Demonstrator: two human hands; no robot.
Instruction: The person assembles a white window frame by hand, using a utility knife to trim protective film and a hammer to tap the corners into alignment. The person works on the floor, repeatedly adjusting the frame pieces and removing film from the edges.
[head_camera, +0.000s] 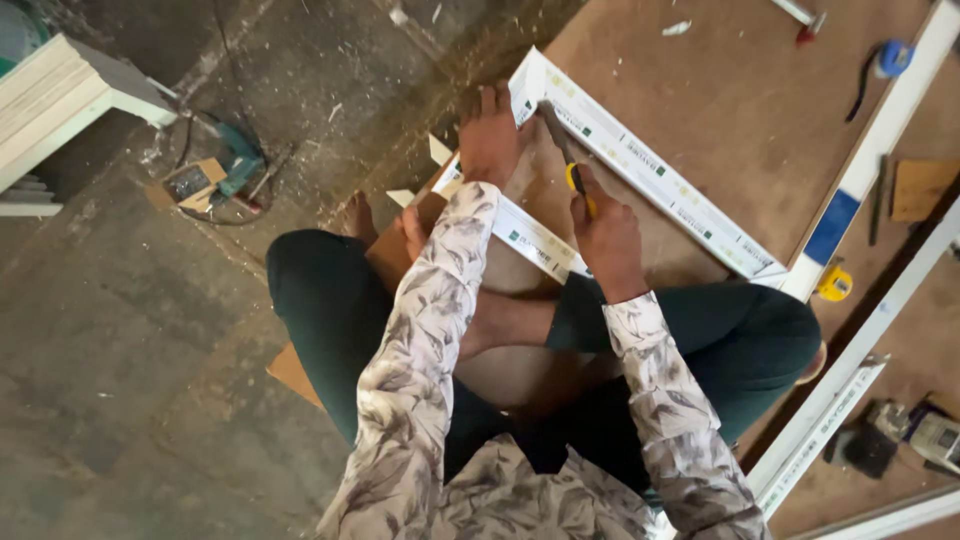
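In the head view, a person is seen from above, seated cross-legged on a brown board (700, 110) laid over a dusty concrete floor (120, 330). A frame (640, 165) of white strips is laid on the board, and its far-left corner is being worked on, just beyond the knees.

The left hand (488, 135) is pressed flat on that corner, fingers together and pointing away, so that the joint is held down. The right hand (607, 235) is closed around the yellow handle of a tool (565, 155), whose dark shaft is angled up to the corner between the two strips. Whether it is a screwdriver or a chisel cannot be told.

The step in hand is judged to be the fixing or trimming of this corner joint. For the next move, steady downward pressure from the left hand would be called for, and the tool tip would need to be kept on the joint so that it does not slip toward the fingers beside it.

A power tool (215, 175) with its cable is left on the floor to the left. A yellow tape measure (833, 283) is set at the frame's right end, with more white strips (850, 390) near it.
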